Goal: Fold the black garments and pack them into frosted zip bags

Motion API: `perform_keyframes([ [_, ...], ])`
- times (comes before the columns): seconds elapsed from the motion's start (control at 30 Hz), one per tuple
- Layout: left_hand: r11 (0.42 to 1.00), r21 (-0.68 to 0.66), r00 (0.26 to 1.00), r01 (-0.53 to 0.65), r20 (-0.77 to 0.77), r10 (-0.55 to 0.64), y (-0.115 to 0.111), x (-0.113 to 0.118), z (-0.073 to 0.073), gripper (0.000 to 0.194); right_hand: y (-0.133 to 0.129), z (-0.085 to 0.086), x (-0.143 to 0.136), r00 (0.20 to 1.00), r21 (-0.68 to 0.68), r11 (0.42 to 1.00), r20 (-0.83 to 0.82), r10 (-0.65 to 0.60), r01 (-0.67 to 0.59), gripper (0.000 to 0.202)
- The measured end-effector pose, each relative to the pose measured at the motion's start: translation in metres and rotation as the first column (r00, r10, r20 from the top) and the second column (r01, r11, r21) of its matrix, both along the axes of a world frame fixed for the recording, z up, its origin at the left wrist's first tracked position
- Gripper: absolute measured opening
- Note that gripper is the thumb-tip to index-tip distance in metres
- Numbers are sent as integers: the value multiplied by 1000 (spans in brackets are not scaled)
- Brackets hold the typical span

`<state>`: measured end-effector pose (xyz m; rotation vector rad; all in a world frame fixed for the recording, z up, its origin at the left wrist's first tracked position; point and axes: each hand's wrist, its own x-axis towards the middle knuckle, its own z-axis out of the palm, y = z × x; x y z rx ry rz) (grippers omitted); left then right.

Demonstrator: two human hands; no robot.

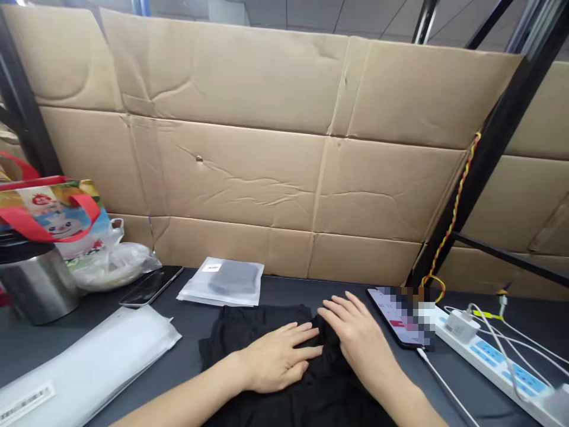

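Your left hand [278, 356] and right hand [355, 335] both lie flat, fingers spread, gripping nothing, pressed onto the black garment [267, 367] at the worktop's [191, 323] near edge. A phone [398, 317] lies just right of your right hand, and a bagged garment [224, 281] sits toward the far edge.

Left hand [278, 357]: bare, no glove, ring or watch.
Right hand [355, 335]: bare, likewise unadorned.
Forearms: bare, no sleeves visible.
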<state>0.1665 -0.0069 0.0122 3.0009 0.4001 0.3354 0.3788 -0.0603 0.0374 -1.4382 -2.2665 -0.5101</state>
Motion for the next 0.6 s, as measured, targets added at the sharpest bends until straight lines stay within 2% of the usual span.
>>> perform_keyframes([
  [0.07,999,48,999,-27,19,26,-1,2,-5,28,2,-5,-23,992,-11,992,10,128,-128,44],
  [0.1,997,62,999,-35,24,33,-2,2,-8,26,2,-10,-32,989,-30,989,-11,145,-146,44],
  [0.2,993,82,995,-79,59,75,-8,-10,-8,28,0,-29,-45,990,-128,988,-124,73,-89,54],
  [0.3,981,92,982,-170,94,161,-18,-42,1,30,-4,-38,-42,984,-271,954,-153,89,-129,53],
  [0.4,964,82,968,-252,31,251,-27,-83,14,46,-7,-29,-36,979,-359,919,-171,110,-165,54],
  [0.47,951,67,952,-303,-25,305,-33,-109,21,55,-8,-19,-31,973,-338,936,-228,22,-101,52],
  [0.53,936,62,936,-347,-50,350,-39,-130,23,59,-8,-12,-23,945,-319,946,-289,-155,57,42],
  [0.6,919,75,920,-387,-31,390,-44,-146,22,61,-9,-10,-16,900,-392,899,-290,-324,197,37],
])
